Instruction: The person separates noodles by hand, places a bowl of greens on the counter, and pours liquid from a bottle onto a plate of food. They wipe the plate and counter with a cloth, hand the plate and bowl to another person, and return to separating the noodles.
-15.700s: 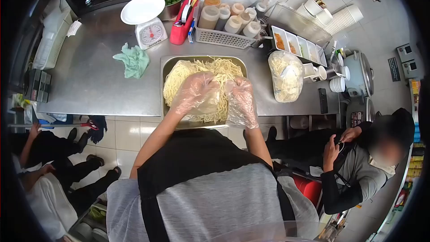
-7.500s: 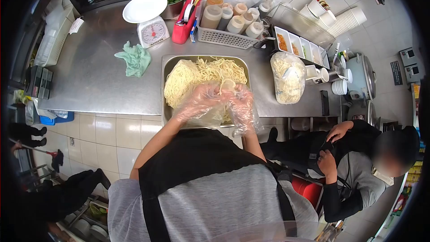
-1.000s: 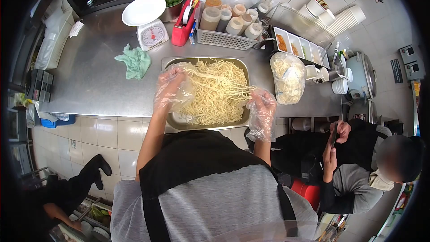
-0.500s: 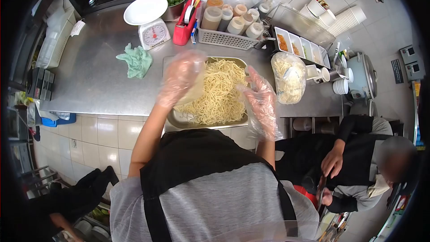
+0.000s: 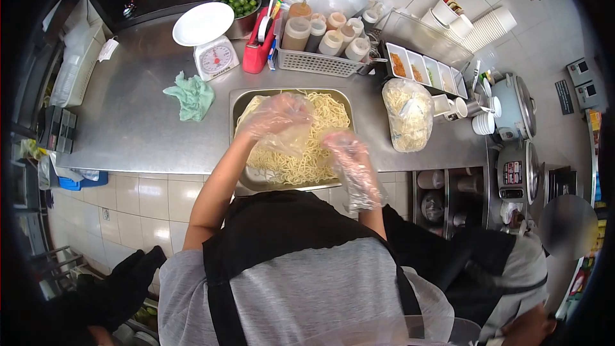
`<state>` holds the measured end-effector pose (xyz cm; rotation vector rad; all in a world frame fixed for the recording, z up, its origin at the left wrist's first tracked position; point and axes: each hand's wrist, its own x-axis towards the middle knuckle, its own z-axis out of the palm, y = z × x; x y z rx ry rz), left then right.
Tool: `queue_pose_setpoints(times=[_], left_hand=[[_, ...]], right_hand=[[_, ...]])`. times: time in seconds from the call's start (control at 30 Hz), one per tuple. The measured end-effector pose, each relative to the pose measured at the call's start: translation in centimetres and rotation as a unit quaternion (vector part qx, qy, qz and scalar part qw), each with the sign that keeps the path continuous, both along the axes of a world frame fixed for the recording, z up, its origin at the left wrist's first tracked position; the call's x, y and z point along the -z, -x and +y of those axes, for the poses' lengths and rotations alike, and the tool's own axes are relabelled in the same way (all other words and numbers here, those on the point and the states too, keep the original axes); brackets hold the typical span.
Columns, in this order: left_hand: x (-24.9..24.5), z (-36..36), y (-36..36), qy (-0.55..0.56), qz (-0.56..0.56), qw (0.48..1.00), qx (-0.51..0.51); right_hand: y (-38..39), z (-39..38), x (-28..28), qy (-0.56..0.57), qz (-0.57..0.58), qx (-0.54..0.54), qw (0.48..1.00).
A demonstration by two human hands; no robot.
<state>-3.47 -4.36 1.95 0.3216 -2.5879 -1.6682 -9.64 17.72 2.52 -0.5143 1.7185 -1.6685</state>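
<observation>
A metal tray full of pale noodles sits at the counter's front edge. Over the noodles in the upper middle of the tray is my left hand, in a loose clear plastic glove; its fingers are blurred and partly hidden. My right hand, gloved the same way, is at the tray's right side with its fingers bent towards the noodles. Whether either hand grips noodles cannot be made out. A plastic bag of noodles lies to the right of the tray.
Left of the tray lies a green cloth, with a scale behind it. A basket of bottles and a tape dispenser stand behind the tray. Topping containers are at right. A co-worker is at lower right, another person at lower left.
My left hand has moved right, further over the noodles. My right hand has moved left and down, in over the tray's right side. The co-worker at right has bent lower.
</observation>
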Motion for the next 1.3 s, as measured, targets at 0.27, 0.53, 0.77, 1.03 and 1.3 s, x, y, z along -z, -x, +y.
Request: queue_pose_setpoints(times=[0.27,0.53,0.77,1.03,1.3], left_hand=[[2.6,3.0,-1.9,-0.233,0.010,0.972,0.021],[3.0,3.9,-1.5,-0.124,0.028,0.992,-0.027],[5.2,4.7,-1.2,-0.109,0.083,0.989,-0.050],[-0.4,6.0,-2.1,-0.021,0.072,0.995,-0.062],[3.4,5.2,-1.4,-0.164,0.157,0.960,-0.162]], right_hand=[[-0.1,-2.6,3.3,0.112,-0.173,0.056,0.977],[-0.2,-2.9,3.9,0.119,-0.134,0.077,0.981],[-0.2,-2.9,3.0,0.104,-0.138,0.089,0.981],[0.1,-2.2,4.3,0.092,-0.105,0.124,0.982],[0.6,-2.0,4.2,0.098,-0.105,0.148,0.978]])
